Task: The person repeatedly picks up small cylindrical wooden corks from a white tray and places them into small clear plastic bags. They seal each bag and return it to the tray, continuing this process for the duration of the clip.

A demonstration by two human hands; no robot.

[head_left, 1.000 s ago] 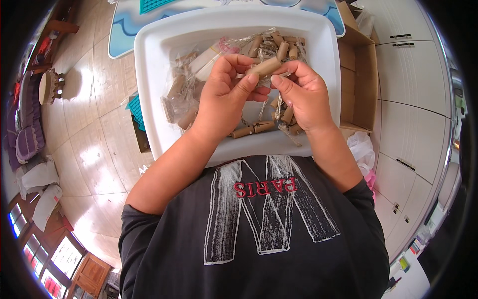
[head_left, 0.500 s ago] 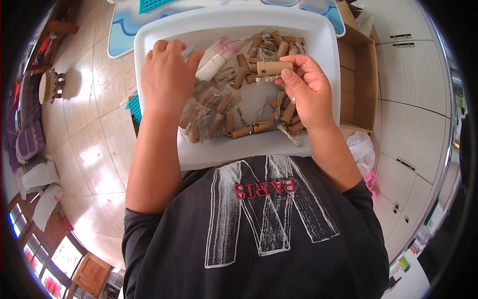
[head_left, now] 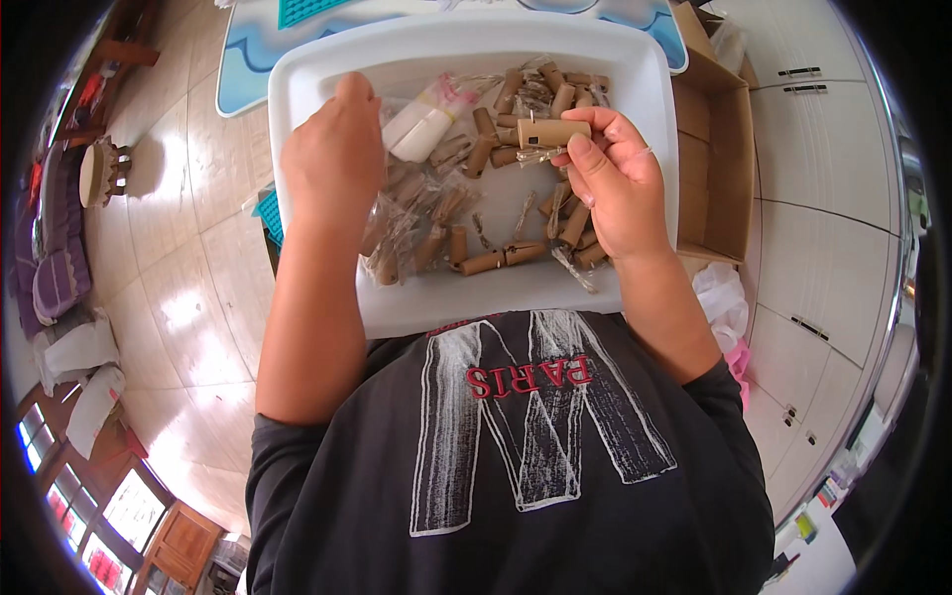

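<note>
My right hand [head_left: 623, 188] pinches a light-brown tube [head_left: 553, 133] with a small square hole, holding it level above the white basin [head_left: 496, 302]. A small bundle of twine [head_left: 538, 156] sits just under the tube, by the same fingers. My left hand [head_left: 332, 149] is at the basin's left side, back upward and fingers curled in; whatever they hold is hidden. Beside it lies a bundle of white strips or bags [head_left: 424, 127] with a yellow band and pink edge. Clear-wrapped brown pieces [head_left: 421, 203] lie in the basin near my left wrist.
Several loose brown tubes [head_left: 483, 262] and twine bundles [head_left: 524, 213] are scattered in the basin. It stands by a blue-and-white patterned table [head_left: 243, 69]. An open cardboard box [head_left: 729, 169] and a white plastic bag [head_left: 721, 297] are on the right; a stool [head_left: 99, 172] stands left.
My left hand has drawn its fingers in from a spread pose, uncovering more of the white bundle. My right hand, with the tube, has shifted slightly right.
</note>
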